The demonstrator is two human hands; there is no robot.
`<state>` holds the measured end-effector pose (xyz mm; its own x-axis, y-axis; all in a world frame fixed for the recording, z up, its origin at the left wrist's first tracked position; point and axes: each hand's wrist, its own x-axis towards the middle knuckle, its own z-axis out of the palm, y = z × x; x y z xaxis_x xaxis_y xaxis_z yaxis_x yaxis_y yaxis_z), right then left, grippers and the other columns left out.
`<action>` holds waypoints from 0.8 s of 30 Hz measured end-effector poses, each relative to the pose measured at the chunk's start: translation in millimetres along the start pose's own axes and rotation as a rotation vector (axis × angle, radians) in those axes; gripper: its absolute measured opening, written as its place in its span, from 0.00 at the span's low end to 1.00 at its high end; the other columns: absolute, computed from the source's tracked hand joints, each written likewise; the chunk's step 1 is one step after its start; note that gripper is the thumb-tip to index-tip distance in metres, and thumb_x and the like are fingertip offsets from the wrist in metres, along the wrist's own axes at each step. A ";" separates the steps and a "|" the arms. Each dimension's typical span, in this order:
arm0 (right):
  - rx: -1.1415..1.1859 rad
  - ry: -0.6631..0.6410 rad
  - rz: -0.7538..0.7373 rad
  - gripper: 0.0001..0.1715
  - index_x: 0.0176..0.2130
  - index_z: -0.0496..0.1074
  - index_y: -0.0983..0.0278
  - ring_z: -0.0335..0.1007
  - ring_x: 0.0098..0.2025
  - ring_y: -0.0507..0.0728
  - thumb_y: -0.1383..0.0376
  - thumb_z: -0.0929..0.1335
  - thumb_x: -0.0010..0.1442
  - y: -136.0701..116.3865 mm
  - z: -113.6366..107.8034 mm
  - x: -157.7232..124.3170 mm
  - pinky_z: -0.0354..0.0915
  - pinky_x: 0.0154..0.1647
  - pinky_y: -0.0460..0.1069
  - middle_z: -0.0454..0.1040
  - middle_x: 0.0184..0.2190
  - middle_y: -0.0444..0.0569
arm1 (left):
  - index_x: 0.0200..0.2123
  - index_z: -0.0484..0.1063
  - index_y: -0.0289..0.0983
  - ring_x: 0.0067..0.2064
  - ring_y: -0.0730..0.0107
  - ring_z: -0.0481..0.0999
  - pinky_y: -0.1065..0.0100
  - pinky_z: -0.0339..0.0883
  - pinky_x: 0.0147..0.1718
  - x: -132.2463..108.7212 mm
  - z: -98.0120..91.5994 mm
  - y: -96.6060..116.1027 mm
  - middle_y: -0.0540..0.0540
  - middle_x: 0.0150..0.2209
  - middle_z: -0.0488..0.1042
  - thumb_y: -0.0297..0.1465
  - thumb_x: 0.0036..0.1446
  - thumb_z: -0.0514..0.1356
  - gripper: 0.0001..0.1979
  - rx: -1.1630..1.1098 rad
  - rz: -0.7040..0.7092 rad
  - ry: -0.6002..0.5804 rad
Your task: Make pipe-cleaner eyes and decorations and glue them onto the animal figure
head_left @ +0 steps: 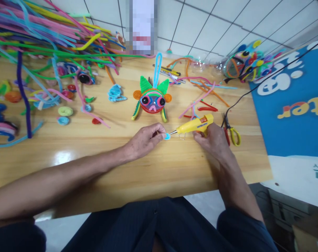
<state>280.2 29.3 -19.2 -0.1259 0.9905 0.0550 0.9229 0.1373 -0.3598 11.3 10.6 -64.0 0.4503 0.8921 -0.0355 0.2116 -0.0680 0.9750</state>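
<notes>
My left hand (149, 140) pinched blue coil (167, 137), unattached; right hand (214, 138) gripped glue gun (193, 124). Toward back edge of table (148, 175), figure (153, 102) had eyes (145, 100), loop (155, 77).

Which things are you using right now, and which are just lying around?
Seemingly in use:
- glue gun, in the right hand
- blue disc, in the left hand
- perhaps the figure nearby

Seemingly just lying around:
- scissors
- fuzzy strips

Upside-down "ter" on blue sheet (280, 136), other lettering (274, 84) unclear
</notes>
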 end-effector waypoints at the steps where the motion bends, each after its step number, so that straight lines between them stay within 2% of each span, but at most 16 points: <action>1: 0.002 0.004 0.000 0.08 0.28 0.67 0.60 0.70 0.25 0.59 0.58 0.66 0.53 -0.2 1.1 0.2 0.61 0.25 0.51 0.74 0.23 0.48 | 0.37 0.71 0.37 0.31 0.73 0.66 0.70 0.60 0.31 0.0 -0.1 0.5 0.52 0.31 0.70 0.36 0.68 0.57 0.09 0.003 0.000 -0.004; 8: -0.003 0.004 -0.019 0.07 0.28 0.68 0.59 0.71 0.27 0.59 0.59 0.66 0.53 2.3 7.0 -0.4 0.61 0.24 0.50 0.73 0.23 0.49 | 0.37 0.71 0.37 0.31 0.73 0.66 0.71 0.60 0.31 0.0 -0.5 1.4 0.52 0.31 0.71 0.36 0.68 0.57 0.09 0.016 0.014 -0.008; 24: 0.002 0.014 -0.010 0.05 0.28 0.67 0.59 0.73 0.28 0.61 0.60 0.66 0.52 3.9 3.2 -2.0 0.64 0.27 0.51 0.75 0.25 0.49 | 0.38 0.72 0.37 0.32 0.72 0.66 0.70 0.60 0.32 0.5 -1.1 0.9 0.52 0.31 0.71 0.36 0.68 0.57 0.09 -0.012 -0.011 -0.001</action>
<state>282.9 27.9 -23.7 -0.1306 0.9889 0.0716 0.9208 0.1477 -0.3609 10.7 11.5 -62.9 0.4493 0.8922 -0.0463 0.2058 -0.0529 0.9772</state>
